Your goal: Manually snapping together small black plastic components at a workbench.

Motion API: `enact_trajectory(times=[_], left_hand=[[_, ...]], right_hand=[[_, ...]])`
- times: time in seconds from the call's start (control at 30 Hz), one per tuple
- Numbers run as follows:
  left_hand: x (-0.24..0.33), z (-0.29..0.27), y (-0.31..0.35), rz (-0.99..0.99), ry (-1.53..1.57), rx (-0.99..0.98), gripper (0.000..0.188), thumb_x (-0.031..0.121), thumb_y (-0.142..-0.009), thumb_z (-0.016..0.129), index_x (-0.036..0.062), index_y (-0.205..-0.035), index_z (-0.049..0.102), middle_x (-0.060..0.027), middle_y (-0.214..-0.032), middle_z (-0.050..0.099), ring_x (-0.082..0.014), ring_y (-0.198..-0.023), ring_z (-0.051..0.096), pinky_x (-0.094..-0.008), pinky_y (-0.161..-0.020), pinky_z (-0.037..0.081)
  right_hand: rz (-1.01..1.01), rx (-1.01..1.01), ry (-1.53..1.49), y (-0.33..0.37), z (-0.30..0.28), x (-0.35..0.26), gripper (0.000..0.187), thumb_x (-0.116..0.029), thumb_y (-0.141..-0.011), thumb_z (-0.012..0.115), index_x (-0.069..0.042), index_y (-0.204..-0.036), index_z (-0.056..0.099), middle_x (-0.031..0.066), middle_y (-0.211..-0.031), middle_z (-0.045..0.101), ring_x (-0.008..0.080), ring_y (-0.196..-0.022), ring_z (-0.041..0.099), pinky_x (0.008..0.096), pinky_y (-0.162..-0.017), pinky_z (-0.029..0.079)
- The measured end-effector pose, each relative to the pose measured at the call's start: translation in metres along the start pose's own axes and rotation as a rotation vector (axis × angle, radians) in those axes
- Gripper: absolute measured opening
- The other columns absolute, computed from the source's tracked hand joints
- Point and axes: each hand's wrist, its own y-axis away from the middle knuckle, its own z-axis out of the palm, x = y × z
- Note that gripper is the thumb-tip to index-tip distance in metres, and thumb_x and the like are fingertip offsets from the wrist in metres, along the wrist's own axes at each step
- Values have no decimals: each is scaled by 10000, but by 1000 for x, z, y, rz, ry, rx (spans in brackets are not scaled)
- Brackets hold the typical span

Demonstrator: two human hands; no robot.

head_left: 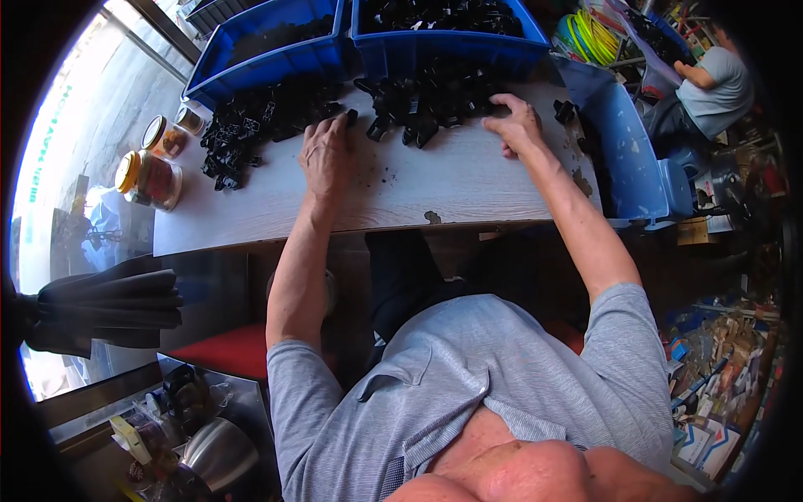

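Observation:
My left hand [329, 156] is over the white table with its fingers bent together. A small black plastic part [351, 117] shows at its fingertips, and the fingers appear closed on it; its exact shape is partly hidden. In front of that hand spreads a left pile of small black parts [242, 134]. A second pile of black plastic parts [416, 105] lies between my hands, toward the far side. My right hand [519, 130] is at this pile's right edge. Its thumb and fingers are apart, and nothing shows between them.
Two blue bins [276, 71] [452, 52] of black parts stand behind the piles. Lidded jars [150, 180] line the table's left side. A larger blue tub [623, 146] is at the right. Beyond it sits another person [715, 92]. A folded dark umbrella [109, 297] is lower left.

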Motion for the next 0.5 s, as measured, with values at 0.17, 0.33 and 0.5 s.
enact_trajectory(times=[0.17, 0.33, 0.5], left_hand=[[8, -1, -2, 8, -15, -39, 326, 166, -879, 671, 127, -1202, 696, -81, -1140, 721, -319, -1048, 646, -427, -919, 520], [0, 1, -1, 43, 27, 60, 289, 139, -879, 676, 124, -1165, 714, -100, -1094, 736, -339, -1003, 679, -417, -883, 541], [16, -2, 8, -163, 570, 116, 243, 94, -921, 697, 73, -1162, 719, -82, -1028, 760, -206, -889, 721, -315, -786, 560]], right_hand=[[-33, 26, 115, -12, 10, -1, 453, -201, -811, 790, -133, -1243, 676, 84, -668, 667, 135, -476, 604, 291, -420, 523], [-9, -6, -12, -12, 7, 8, 429, -229, -801, 820, -73, -1173, 675, 53, -661, 642, 117, -470, 583, 288, -416, 520], [121, -84, -317, 4, -5, 17, 379, -252, -795, 846, -54, -1055, 654, 19, -602, 563, 115, -467, 578, 302, -429, 543]])
